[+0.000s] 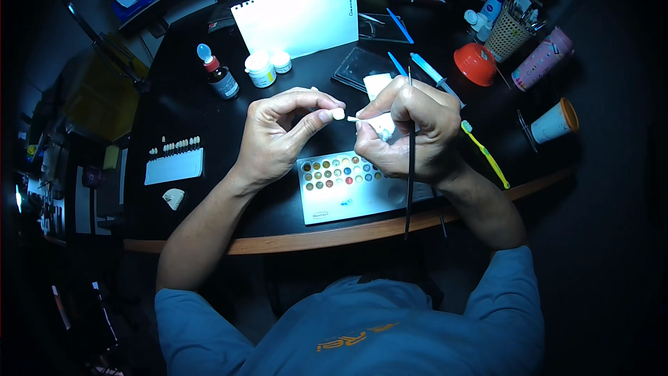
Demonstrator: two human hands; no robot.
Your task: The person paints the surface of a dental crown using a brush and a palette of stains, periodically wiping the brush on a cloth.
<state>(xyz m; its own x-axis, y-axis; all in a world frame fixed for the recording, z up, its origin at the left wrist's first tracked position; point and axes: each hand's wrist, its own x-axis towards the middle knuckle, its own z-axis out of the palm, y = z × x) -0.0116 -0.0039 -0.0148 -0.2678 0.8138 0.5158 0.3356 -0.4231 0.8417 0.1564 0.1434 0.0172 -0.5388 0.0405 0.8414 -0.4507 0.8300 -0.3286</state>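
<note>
My left hand [282, 129] is closed, pinching a small cream, tooth-like dental crown [338, 113] between thumb and forefinger. Facing it, my right hand [417, 125] is closed too. A thin, pale-tipped stick [353, 119] pokes from its fingertips, close to the crown; its kind is too small to make out. A long, dark, slender brush [411, 167] also lies across this hand, held among the fingers, its lower end over the table's front edge. White crumpled tissue [383, 125] shows beneath the right fingers; whether they grip it I cannot tell. Below the hands lies a white palette [320, 202] with rows of coloured pots.
At left stand a shade guide [174, 169] with tooth tabs and a dropper bottle [224, 82]. White jars [260, 69] and a spiral pad [299, 21] are behind. At right are a syringe [431, 73], a red bowl [475, 64], a yellow toothbrush [487, 157] and a cup [553, 122].
</note>
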